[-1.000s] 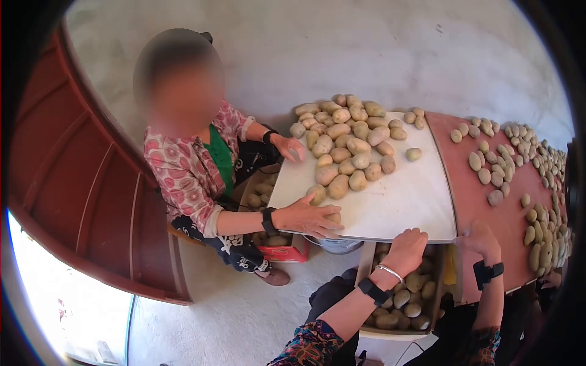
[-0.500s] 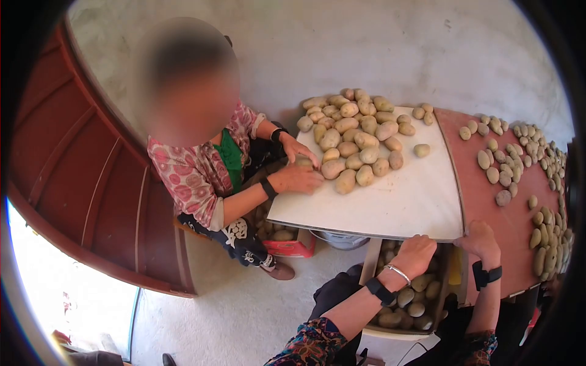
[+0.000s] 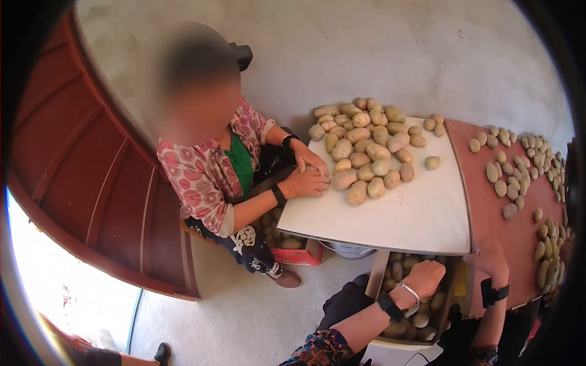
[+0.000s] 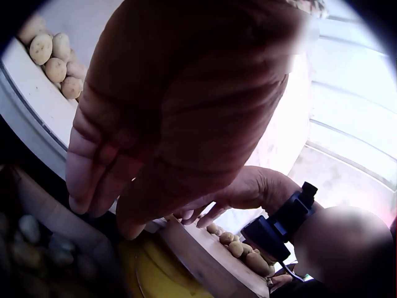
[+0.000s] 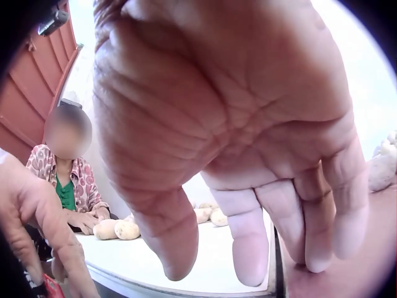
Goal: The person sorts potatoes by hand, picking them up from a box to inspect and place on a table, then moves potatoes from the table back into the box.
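Observation:
My left hand (image 3: 425,279) hangs just off the front edge of the white board (image 3: 397,222), over a crate of potatoes (image 3: 421,320). In the left wrist view its fingers (image 4: 90,180) bend loosely, with nothing between them. At the board's front right corner is my right hand (image 3: 490,257). Its fingers (image 5: 248,248) reach down fairly straight in the right wrist view, spread about the seam between the white board and the red board (image 3: 519,274). Nothing is held there. A heap of potatoes (image 3: 378,149) lies on the white board's far half.
Across the board's left edge sits another person (image 3: 210,165), hands (image 3: 308,177) together at the edge. Under the board stand a red box of potatoes (image 3: 299,250) and a bucket (image 3: 348,250). More potatoes (image 3: 552,247) cover the red board. Red stairs (image 3: 97,177) curve at left.
My left hand has come off the board's edge toward me, over the crate. My right hand stays at the corner. The other person's hands swept from the front edge to the left edge and drew together.

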A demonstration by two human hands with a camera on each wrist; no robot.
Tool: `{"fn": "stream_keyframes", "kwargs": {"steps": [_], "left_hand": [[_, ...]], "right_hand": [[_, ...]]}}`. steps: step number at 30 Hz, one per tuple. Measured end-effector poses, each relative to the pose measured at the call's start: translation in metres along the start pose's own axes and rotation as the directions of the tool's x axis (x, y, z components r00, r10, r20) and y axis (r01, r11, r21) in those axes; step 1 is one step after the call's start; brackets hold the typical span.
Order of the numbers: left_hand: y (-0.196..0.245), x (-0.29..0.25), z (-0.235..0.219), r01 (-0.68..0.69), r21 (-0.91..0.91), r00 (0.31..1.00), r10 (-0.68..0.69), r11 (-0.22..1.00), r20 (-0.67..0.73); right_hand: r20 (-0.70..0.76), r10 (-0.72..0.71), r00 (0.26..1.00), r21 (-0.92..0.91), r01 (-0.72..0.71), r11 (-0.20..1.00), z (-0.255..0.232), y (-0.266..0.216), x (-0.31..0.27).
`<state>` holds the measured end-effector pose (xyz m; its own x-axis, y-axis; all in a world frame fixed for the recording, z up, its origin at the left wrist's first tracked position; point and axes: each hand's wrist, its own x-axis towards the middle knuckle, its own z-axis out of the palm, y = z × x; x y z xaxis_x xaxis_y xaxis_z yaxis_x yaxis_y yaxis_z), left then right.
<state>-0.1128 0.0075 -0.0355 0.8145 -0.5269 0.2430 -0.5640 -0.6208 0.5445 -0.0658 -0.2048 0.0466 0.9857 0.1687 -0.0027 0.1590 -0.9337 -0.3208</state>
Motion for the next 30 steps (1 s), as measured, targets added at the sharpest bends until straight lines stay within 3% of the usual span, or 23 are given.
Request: {"fn": "stream_keyframes", "kwargs": {"steps": [3,12,15,21,24,26,30], "left_hand": [[0.008,-0.002,-0.006,0.016,-0.008,0.999,-0.015,1.0,0.047],[0.011,-0.001,-0.008,0.063,0.047,0.998,-0.062,0.997,-0.022],[0.011,0.002,-0.014,0.057,0.028,0.992,-0.053,0.998,-0.111],[0.012,0.009,-0.021,0.093,0.069,0.994,-0.09,0.993,-0.054],[0.013,0.004,-0.021,0.098,0.074,0.995,-0.098,0.992,0.002],[0.01,0.005,-0.017,0.089,0.083,0.996,-0.086,0.993,-0.033],[0.016,0.002,-0.014,0.08,0.096,0.997,-0.078,0.992,-0.024]], "right_hand": [[0.025,0.002,1.0,-0.026,-0.001,1.0,0.005,0.007,0.002],[0.024,0.02,0.999,-0.011,-0.02,1.0,0.003,0.005,0.002],[0.027,-0.025,0.999,-0.067,0.027,0.997,0.001,0.001,0.006],[0.068,0.063,0.996,-0.066,-0.058,0.996,-0.001,-0.003,0.001],[0.056,0.02,0.998,-0.058,-0.017,0.998,0.001,0.003,0.002],[0.006,-0.052,0.999,-0.087,0.052,0.995,0.005,0.006,0.002],[0.056,-0.008,0.998,-0.069,0.012,0.998,0.003,0.008,0.002]]}}
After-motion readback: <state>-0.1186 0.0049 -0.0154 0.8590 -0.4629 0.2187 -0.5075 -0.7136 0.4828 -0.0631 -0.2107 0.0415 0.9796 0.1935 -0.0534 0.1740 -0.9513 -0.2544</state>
